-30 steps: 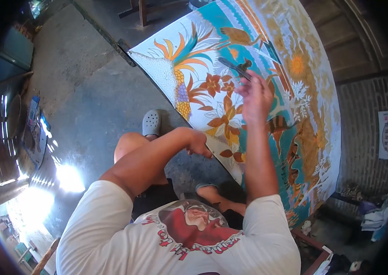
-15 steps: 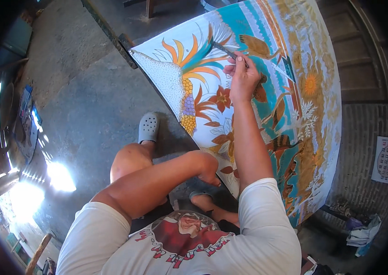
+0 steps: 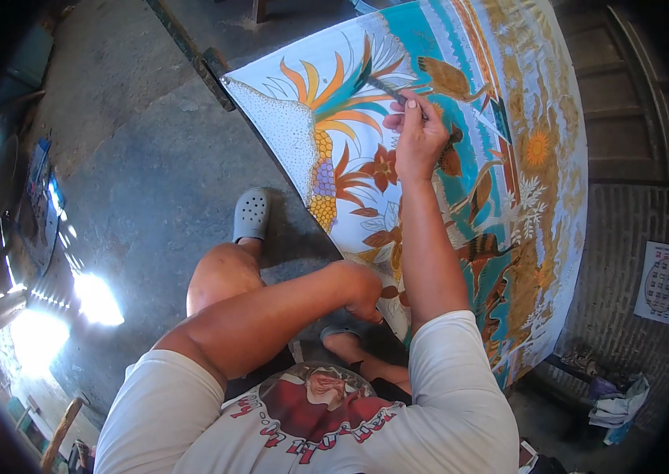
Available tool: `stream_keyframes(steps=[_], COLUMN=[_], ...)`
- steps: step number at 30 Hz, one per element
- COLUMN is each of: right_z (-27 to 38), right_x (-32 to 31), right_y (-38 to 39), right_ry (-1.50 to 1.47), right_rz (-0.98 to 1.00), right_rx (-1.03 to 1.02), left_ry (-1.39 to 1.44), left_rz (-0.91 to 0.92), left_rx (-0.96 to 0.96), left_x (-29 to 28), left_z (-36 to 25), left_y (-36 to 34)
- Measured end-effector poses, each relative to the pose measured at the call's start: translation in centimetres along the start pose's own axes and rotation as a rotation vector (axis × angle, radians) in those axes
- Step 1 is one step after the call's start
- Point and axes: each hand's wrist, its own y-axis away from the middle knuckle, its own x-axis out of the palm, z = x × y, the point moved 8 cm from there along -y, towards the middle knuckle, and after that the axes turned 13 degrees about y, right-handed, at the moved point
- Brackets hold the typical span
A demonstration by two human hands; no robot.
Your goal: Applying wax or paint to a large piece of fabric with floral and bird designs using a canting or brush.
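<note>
A large white cloth (image 3: pixel 271 83) bears painted leaves, flowers and birds in orange, brown, yellow and teal. My right hand (image 3: pixel 418 134) is closed on a slim dark brush (image 3: pixel 383 86), whose tip meets a teal leaf (image 3: pixel 347 98) in the upper part of the cloth. My left hand (image 3: pixel 363 294) is bent at the wrist beside the cloth's lower left edge, fingers curled downward; what they hold, if anything, is hidden.
A dark wooden bar (image 3: pixel 180 38) runs past the cloth's top corner. My sandalled feet (image 3: pixel 251 213) rest on the concrete floor (image 3: pixel 145 182). A wooden door (image 3: pixel 623 95) and a paper calendar (image 3: pixel 658 280) stand right; folded cloths (image 3: pixel 619 407) lie below them.
My right hand has moved up and left with the brush, onto the teal leaf. My left hand sits lower and further right in view than one second ago.
</note>
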Motion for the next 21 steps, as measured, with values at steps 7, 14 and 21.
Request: stream_keyframes(steps=[7, 14, 21], right_z=[1.2, 0.6, 1.2], right_x=[0.9, 1.3, 1.1], right_y=[-1.4, -2.0, -2.0], right_ry=[0.058, 0.076, 0.068], right_rz=[0.024, 0.029, 0.000], right_rx=[-0.031, -0.036, -0.083], left_ry=[0.006, -0.004, 0.009], left_rz=[-0.035, -0.013, 0.084], left_rx=[-0.007, -0.026, -0.087], left_x=[-0.1, -0.5, 0.0], left_z=[0.1, -0.2, 0.4], left_y=[-0.3, 0.1, -0.4])
